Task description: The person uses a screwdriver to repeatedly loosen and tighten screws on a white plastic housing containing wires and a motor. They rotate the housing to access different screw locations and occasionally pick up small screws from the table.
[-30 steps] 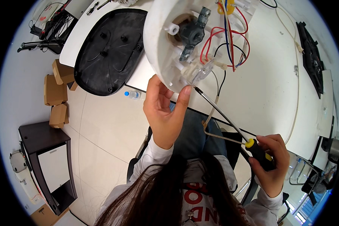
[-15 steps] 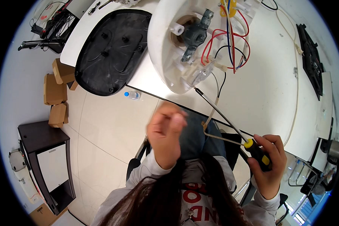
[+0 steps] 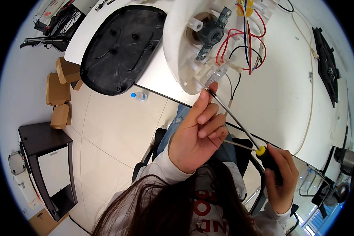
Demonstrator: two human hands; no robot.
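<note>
My right hand [image 3: 282, 179] wraps round the black and yellow handle of a long screwdriver [image 3: 236, 120], whose metal shaft points up and left. At its tip, the thumb and forefinger of my left hand [image 3: 196, 137] close in a pinch. What they hold there is too small to make out. Both the tip and these fingers are at the near edge of a white plastic housing [image 3: 174, 51], beside a clear plastic part [image 3: 217, 75]. Inside the housing sits a dark grey metal bracket [image 3: 213, 35], with red, blue and black wires [image 3: 247, 47] to its right.
A black plastic base cover [image 3: 124, 51] lies left of the housing on the white table [image 3: 279, 98]. A flat black panel [image 3: 325, 65] is at the far right. On the floor are a bottle [image 3: 139, 96], cardboard boxes [image 3: 59, 88] and a dark cabinet [image 3: 47, 157].
My left hand has risen up and right, from over my lap to the screwdriver's tip, and pinches there. The screwdriver has stayed nearly in place while the housing appears slightly farther right in view.
</note>
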